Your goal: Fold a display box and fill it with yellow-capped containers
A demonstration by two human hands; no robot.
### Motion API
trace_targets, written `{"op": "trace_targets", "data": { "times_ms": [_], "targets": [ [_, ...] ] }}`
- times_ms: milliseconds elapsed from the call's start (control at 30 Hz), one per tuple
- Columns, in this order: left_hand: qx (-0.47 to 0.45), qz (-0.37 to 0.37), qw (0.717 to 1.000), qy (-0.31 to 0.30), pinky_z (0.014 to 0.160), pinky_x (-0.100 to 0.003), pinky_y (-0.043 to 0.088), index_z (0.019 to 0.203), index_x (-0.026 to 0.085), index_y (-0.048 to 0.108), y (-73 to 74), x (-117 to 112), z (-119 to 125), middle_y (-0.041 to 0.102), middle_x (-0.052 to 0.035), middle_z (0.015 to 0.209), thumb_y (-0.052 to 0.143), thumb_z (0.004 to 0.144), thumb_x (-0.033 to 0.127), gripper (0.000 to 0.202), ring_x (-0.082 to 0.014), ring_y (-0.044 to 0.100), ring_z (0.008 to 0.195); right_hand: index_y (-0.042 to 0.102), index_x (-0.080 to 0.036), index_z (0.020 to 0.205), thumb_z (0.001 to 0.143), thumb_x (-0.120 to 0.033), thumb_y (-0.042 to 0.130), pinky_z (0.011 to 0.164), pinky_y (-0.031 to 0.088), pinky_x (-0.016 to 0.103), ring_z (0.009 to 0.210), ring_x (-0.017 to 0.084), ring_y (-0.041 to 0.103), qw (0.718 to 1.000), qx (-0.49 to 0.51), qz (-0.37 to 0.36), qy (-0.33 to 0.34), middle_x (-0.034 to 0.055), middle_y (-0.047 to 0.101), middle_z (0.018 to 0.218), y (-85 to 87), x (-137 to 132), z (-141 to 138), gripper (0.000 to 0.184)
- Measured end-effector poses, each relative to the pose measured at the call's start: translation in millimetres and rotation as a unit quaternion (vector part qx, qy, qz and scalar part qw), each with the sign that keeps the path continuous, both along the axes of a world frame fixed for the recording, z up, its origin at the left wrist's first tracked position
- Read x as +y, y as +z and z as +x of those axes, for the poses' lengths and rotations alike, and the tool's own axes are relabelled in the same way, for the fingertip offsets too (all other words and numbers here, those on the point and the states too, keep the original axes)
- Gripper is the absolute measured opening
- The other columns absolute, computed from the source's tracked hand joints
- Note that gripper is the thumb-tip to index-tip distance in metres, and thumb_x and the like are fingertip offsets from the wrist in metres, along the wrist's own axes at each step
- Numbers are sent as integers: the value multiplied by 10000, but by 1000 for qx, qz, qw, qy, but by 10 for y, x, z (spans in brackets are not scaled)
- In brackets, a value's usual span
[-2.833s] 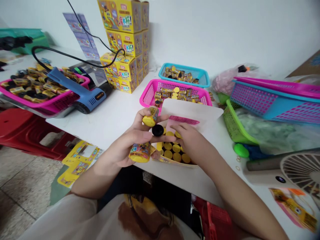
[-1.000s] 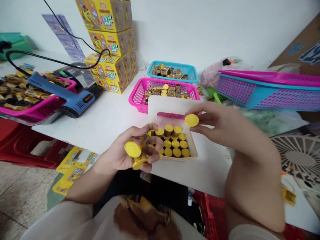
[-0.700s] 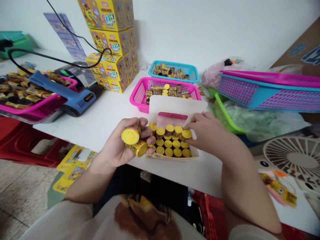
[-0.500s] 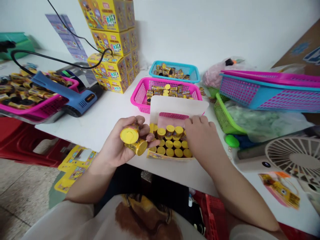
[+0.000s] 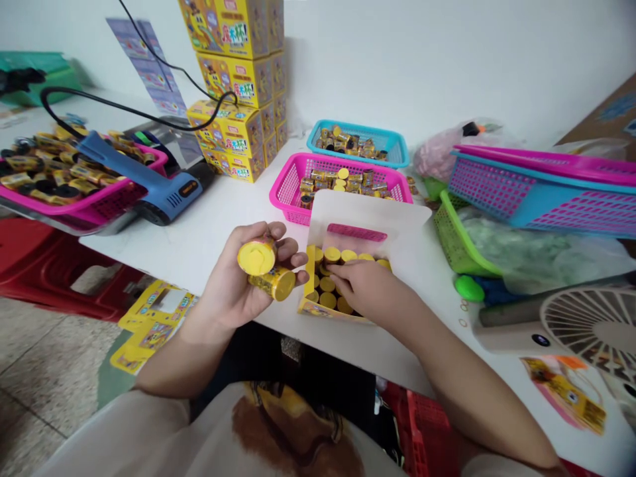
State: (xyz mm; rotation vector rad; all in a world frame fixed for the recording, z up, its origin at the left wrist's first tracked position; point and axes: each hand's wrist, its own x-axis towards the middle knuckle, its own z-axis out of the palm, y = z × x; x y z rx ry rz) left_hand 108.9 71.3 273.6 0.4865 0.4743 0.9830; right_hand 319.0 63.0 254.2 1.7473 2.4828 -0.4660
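My left hand [image 5: 228, 275] is closed around two small yellow-capped cylinders, held to the left of an open yellow box. The upper cylinder [image 5: 257, 257] shows its round cap toward me; the lower cylinder [image 5: 278, 283] lies across my fingers. Rows of similar capped cylinders [image 5: 328, 300] stand upright in the box [image 5: 311, 309], whose white lid [image 5: 368, 209] is raised at the back. Over these rows is my right hand [image 5: 365, 288], index finger stretched out and touching the caps, with nothing visible held. Its other fingertips are partly hidden.
Behind the box are a pink basket [image 5: 283, 189] and a blue basket [image 5: 397, 149] of loose cylinders. Stacked yellow boxes [image 5: 233, 129], a blue heat gun [image 5: 169, 199] and another pink basket [image 5: 109, 205] stand left. On the right are stacked baskets [image 5: 497, 185] and a fan [image 5: 586, 318].
My right hand has moved left from the box's right back corner to over the middle of the rows, its index finger now extended. My left hand still holds both cylinders.
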Motion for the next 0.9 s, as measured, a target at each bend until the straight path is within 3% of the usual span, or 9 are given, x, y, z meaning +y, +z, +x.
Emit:
{"op": "trace_targets", "data": {
  "times_ms": [133,200,267,333,467,600,700,833,900],
  "targets": [
    [-7,-35,999,38,597,-236,573,738,195,539,23,-19,81,507,35,612,643,871,315,207,-124,609,600,802,-195,1113,1026,-231,569,761,526,337,830,219,734,995,87,46,22,79,809,952,82,-53,45,251],
    [-15,-45,998,47,599,-227,570,766,194,555,24,-40,161,521,37,625,632,898,324,201,-121,617,605,773,-219,1172,1003,-343,657,752,559,331,771,188,715,966,230,113,39,40,800,944,165,-158,45,240],
    [-10,-48,997,59,604,-214,561,808,195,567,13,-74,275,552,40,660,654,911,345,201,-114,624,612,683,-236,1326,956,-456,735,779,600,335,855,193,729,920,333,201,42,48,786,1102,220,-294,0,433],
    [12,-44,996,80,606,-200,548,855,200,578,-13,-118,405,578,45,699,692,910,377,218,-108,623,616,577,-240,1441,939,-463,766,867,625,355,1048,227,733,898,342,272,46,84,737,1294,232,-423,-73,581],
    [53,26,990,130,684,-200,545,903,216,588,-107,-203,567,580,42,764,712,948,430,251,-122,628,722,526,-239,1489,1020,-377,669,1018,607,403,1175,252,714,894,278,349,33,114,701,1386,210,-540,-159,509],
    [101,195,964,151,840,-200,510,1037,259,616,-194,-248,486,590,26,963,785,939,387,233,-136,587,917,565,-273,1465,1033,-335,631,970,628,423,1131,261,723,900,273,341,11,102,721,1320,260,-497,-90,441],
    [149,251,949,118,916,-215,465,1051,252,630,-180,-233,358,578,6,1065,887,843,307,334,-164,537,1018,626,-278,1374,1011,-253,613,961,624,417,1164,259,702,894,312,321,2,98,705,1304,319,-427,23,365],
    [196,242,947,76,869,-237,455,1032,226,649,-82,-116,213,601,-35,1094,934,745,184,407,-209,524,1052,682,-277,1278,938,-135,575,899,625,411,1098,259,711,921,269,284,-6,81,714,1231,345,-330,209,384],
    [181,144,967,106,825,-226,462,1074,262,633,-29,-20,137,619,-32,1134,896,762,150,423,-205,546,1068,703,-257,1263,907,-127,598,872,622,413,1036,263,723,947,201,248,-14,90,723,1209,303,-292,250,393]
  ]
}}
